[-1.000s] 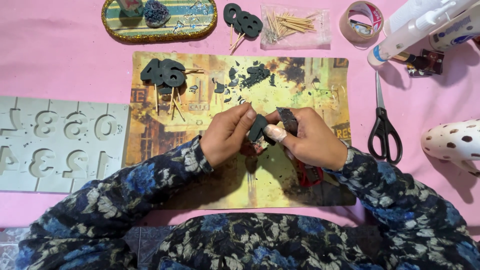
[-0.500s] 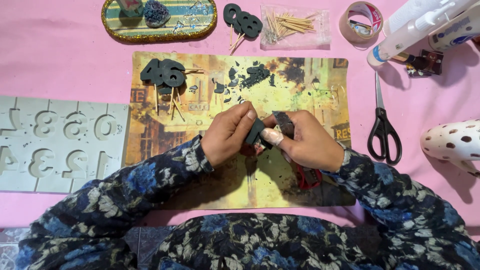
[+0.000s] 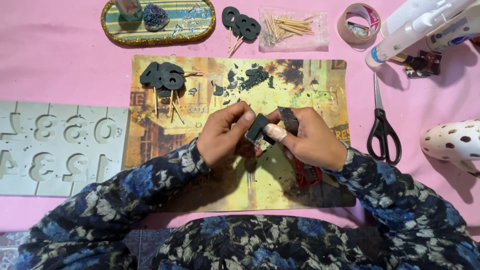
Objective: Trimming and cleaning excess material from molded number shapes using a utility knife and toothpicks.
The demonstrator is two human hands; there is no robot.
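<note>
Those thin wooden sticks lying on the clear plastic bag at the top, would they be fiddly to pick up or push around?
Probably fiddly. The wooden sticks look very thin and light, so a push would likely scatter them. They are round and lie loose, so some might roll on the pink cloth. They could snap if bent, being so slender. The clear bag under them looks floppy and may slide.

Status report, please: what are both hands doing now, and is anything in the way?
Left hand grip shut on small dark piece. Right hand steadies it, also holding red-handled cutter. Dark scraps on picture mat, clear of hands.
</note>
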